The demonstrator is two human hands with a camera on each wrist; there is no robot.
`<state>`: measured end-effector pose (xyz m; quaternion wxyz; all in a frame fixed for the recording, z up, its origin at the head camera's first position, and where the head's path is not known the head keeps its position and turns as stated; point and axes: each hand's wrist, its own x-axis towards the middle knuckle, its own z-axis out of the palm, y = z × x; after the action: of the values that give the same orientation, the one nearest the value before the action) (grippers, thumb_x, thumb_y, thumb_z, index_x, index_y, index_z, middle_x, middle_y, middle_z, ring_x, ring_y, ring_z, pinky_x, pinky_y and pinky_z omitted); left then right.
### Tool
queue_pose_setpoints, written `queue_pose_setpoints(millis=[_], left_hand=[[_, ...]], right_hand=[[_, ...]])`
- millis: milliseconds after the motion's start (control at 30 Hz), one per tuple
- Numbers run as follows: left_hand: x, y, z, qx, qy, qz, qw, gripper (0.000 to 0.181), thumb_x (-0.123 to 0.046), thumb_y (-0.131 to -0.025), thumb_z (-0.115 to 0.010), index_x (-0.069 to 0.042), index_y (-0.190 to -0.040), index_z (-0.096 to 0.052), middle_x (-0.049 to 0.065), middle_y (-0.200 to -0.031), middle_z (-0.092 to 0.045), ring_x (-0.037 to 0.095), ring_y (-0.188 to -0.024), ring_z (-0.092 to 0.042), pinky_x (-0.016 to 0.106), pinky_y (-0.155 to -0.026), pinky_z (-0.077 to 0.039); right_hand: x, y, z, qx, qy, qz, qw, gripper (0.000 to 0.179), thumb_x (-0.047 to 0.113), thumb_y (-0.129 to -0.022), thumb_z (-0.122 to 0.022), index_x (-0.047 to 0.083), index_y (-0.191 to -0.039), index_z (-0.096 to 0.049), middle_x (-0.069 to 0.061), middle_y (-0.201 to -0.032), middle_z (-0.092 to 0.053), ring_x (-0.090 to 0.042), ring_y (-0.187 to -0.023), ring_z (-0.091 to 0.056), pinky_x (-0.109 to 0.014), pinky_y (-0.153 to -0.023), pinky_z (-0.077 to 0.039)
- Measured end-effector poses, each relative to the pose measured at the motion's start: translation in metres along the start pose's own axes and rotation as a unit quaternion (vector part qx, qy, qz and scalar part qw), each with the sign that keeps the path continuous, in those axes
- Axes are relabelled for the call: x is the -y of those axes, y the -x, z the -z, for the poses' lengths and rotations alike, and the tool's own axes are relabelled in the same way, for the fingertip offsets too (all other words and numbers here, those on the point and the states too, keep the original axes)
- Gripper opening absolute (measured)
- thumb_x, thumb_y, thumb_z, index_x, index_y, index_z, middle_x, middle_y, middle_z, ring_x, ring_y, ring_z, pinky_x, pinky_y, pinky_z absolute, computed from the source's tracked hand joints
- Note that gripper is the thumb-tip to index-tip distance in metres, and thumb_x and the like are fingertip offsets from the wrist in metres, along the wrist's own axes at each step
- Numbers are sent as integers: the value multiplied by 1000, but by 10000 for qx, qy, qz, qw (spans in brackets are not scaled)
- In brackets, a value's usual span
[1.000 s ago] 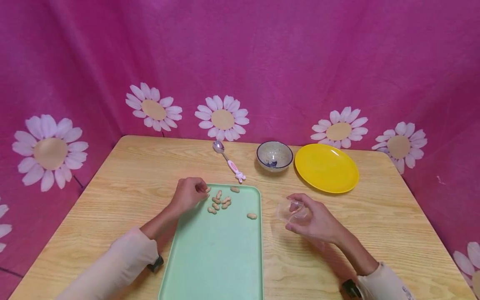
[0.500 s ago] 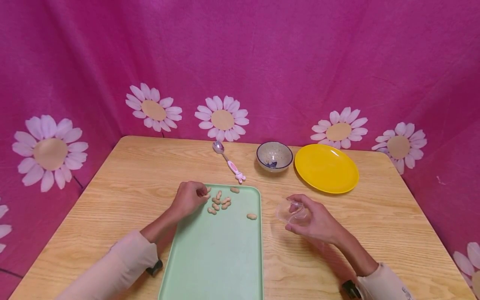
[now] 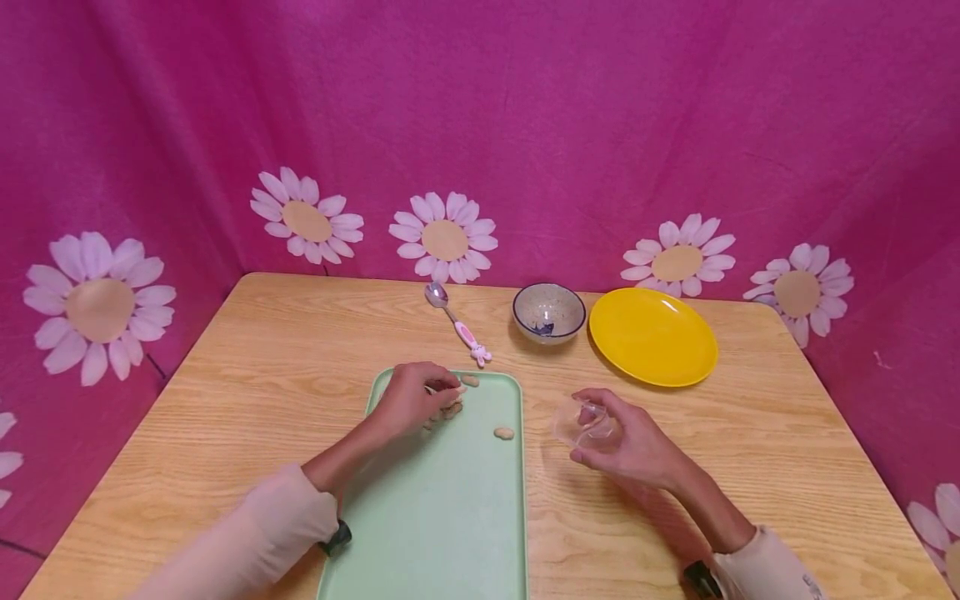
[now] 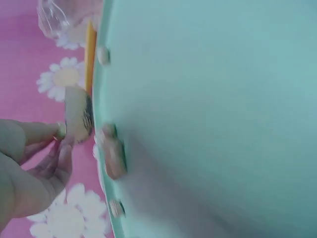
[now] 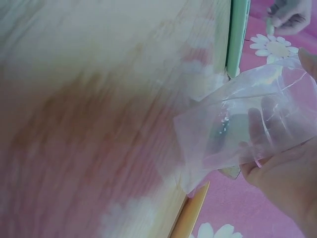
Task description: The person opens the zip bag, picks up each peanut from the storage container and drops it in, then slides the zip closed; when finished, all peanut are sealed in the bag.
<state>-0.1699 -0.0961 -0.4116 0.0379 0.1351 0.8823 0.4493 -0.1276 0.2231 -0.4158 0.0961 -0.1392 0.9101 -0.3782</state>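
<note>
My left hand (image 3: 414, 400) is over the far end of the green tray (image 3: 442, 517), pinching a peanut (image 5: 270, 26) between thumb and fingertips. Below and beside the fingers lie several peanuts (image 4: 114, 157), partly hidden by that hand in the head view. One loose peanut (image 3: 504, 433) lies near the tray's right rim, and another peanut (image 3: 470, 380) by the far rim. To the right of the tray, my right hand (image 3: 637, 442) holds a clear plastic bag (image 5: 213, 124), fingers and thumb spread around its mouth. Some small whitish specks show on the bag.
Behind the tray lies a spoon (image 3: 463, 333) with a pink rabbit handle. A speckled bowl (image 3: 549, 312) with a dark rim stands to its right, beside a yellow plate (image 3: 652, 337). A pink flowered cloth (image 3: 525, 150) hangs behind the wooden table (image 3: 750, 433).
My left hand has moved right from the tray's far left corner, a peanut now in its fingertips, over the cluster of peanuts. The right hand and bag stay in place.
</note>
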Motion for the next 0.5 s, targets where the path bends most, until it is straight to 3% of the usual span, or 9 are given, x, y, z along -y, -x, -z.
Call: queue_pose_setpoints(millis=[233, 500], left_hand=[[-22, -6, -24, 353, 219, -319, 9986, 15, -16, -84, -71, -16, -99, -75, -4, -96, -70, 9, -84, -59, 20, -71, -51], [-47, -8, -51, 767, 539, -506, 9943, 17, -19, -89, -66, -12, -104, -72, -2, -97, -69, 8, -86, -60, 19, -74, -50]], right_hand=[[1, 0, -1, -98, -1, 163, 9998, 70, 32, -72, -81, 24, -132, -45, 2, -110, -62, -19, -105, -56, -48, -94, -48], [0, 0, -1, -182, 13, 360, 9992, 70, 32, -72, -82, 22, -130, -45, 1, -109, -62, -19, -104, -56, -50, -94, -46]])
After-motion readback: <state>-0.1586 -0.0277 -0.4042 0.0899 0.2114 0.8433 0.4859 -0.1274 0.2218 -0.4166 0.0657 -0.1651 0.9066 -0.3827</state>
